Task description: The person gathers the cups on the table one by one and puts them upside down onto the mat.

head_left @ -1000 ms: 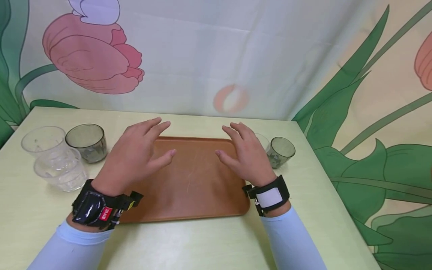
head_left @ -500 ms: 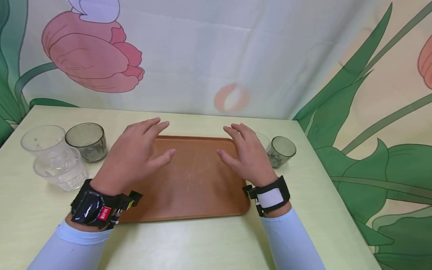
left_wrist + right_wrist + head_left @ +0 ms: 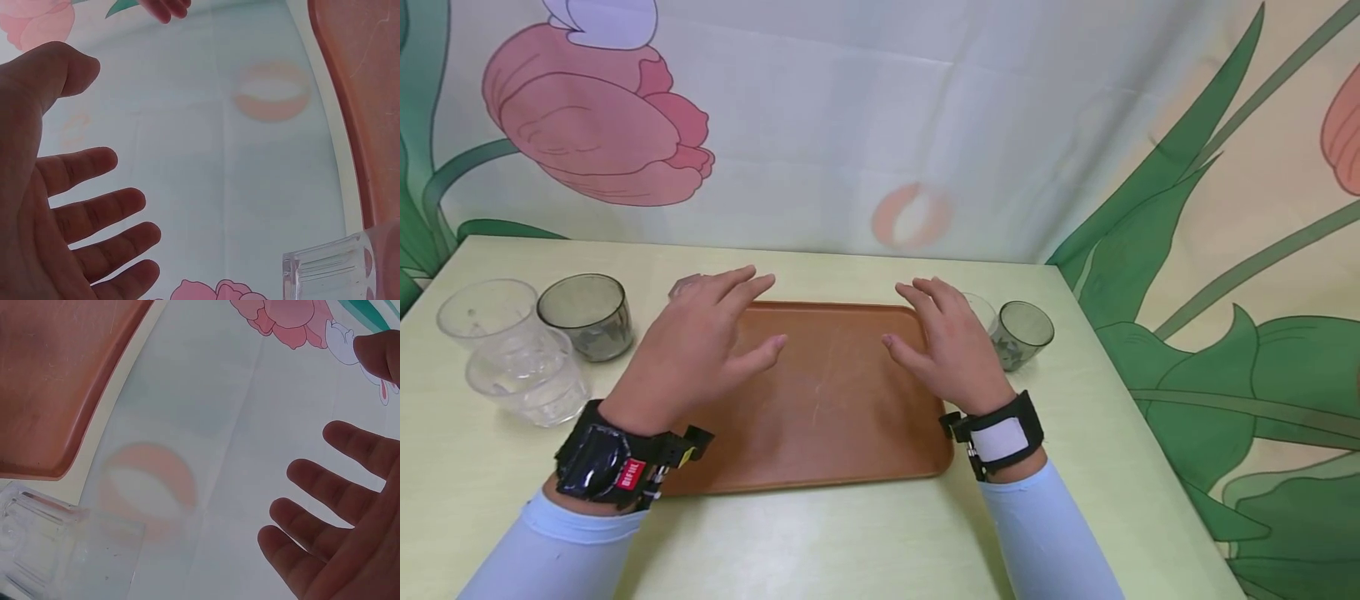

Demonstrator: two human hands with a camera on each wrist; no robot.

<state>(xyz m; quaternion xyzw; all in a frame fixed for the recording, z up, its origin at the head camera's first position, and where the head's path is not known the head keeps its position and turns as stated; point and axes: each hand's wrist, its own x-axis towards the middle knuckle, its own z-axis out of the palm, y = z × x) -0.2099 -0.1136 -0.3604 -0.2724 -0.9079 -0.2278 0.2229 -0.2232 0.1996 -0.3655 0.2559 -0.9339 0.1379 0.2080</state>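
Observation:
My left hand hovers above the left part of a brown tray, its fingers extended and thumb apart, holding nothing. Over the tray's right side hangs my right hand, fingers also spread and holding nothing. Both palms face inward. Just beyond the right hand stand a smoky grey glass and a clear glass, the latter partly hidden by that hand. Behind the left hand peeks a bit of a clear object, mostly covered. In the left wrist view a clear glass lies below the fingers' level, near the tray.
To the left of the tray are a smoky glass, a clear glass and another clear glass in front, close together. A pale table carries everything. A flower-printed cloth hangs behind it.
Both hands stay almost still. The head view has shifted slightly, and a small edge of the clear object now shows behind the left hand.

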